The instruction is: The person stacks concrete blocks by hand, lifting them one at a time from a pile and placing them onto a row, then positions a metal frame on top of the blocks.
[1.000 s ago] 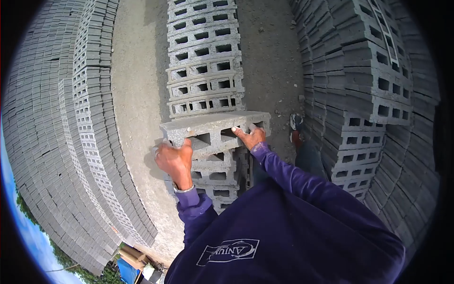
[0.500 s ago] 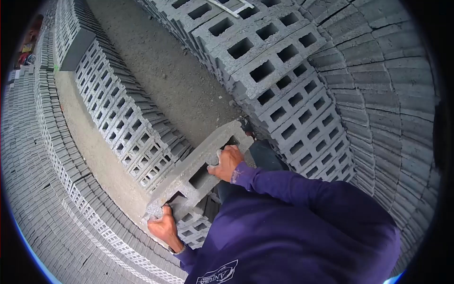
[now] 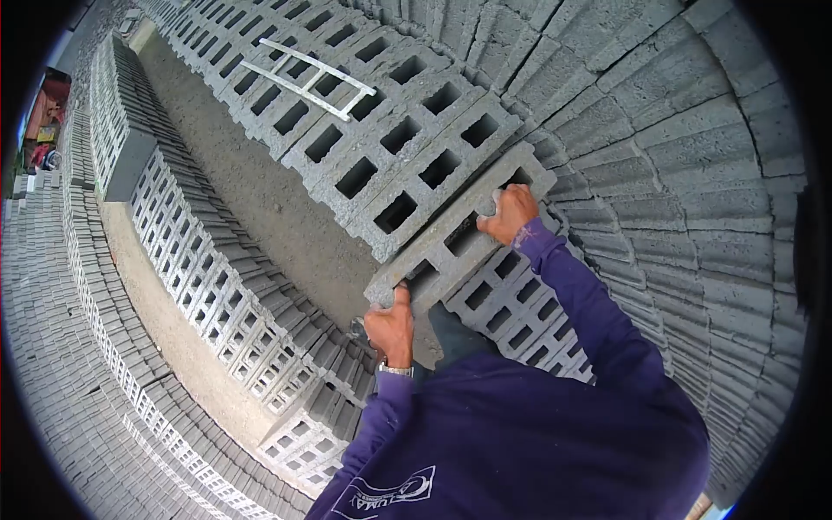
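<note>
Block: the grey concrete block point(image 3: 444, 256) lies along the near edge of the big stack point(image 3: 397, 173), its left end close to the stack's near left corner; a narrow dark gap runs between them. I cannot tell whether anything bears its weight besides the hands.
Left hand: the left hand point(image 3: 392, 329) has its fingers closed on the left end, one reaching into the end hole.
Right hand: the right hand point(image 3: 511, 212) has its fingers hooked in the hole towards the other end, gripping the block.
Weight and feel: likely heavy, stiff and rough, so hardly slippery, though hard on bare skin; thin walls and corners could chip if knocked.
Where to hold: the two end holes look best, one hand each, keeping it level.
Ladder frame: the pale ladder frame point(image 3: 296, 91) lies on the stack's holed face, well apart from the block.
</note>
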